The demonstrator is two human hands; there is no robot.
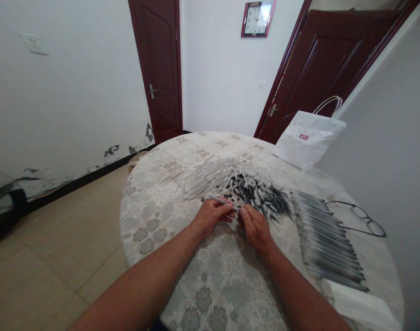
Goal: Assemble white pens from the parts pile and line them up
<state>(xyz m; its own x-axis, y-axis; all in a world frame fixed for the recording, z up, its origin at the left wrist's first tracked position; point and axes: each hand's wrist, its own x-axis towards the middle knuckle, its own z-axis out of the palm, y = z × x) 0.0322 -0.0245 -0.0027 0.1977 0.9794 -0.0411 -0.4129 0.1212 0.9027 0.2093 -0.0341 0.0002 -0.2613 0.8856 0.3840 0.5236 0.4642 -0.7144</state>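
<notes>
A slim whitish pen barrel (215, 198) slants up and leftward out of my left hand (212, 216), whose thumb and fingers are closed on it. Close beside, at the barrel's lower right end, my right hand (255, 226) is pinched shut; what lies between its fingertips is hidden. Just beyond the hands, small black plugs (228, 196) are scattered on the cloth. A heap of white pen barrels (208, 178) lies behind the left hand. Past the right hand spreads a pile of black-and-white pen parts (261, 195), too jumbled to tell apart.
A long row of grey pens (329, 239) lies side by side at the right, with black-framed glasses (373, 226) beside it. A white paper bag (306, 138) stands at the back right. Near the right edge is a white wrapper-like item (363, 307). A patterned tablecloth (203, 276) covers the round table.
</notes>
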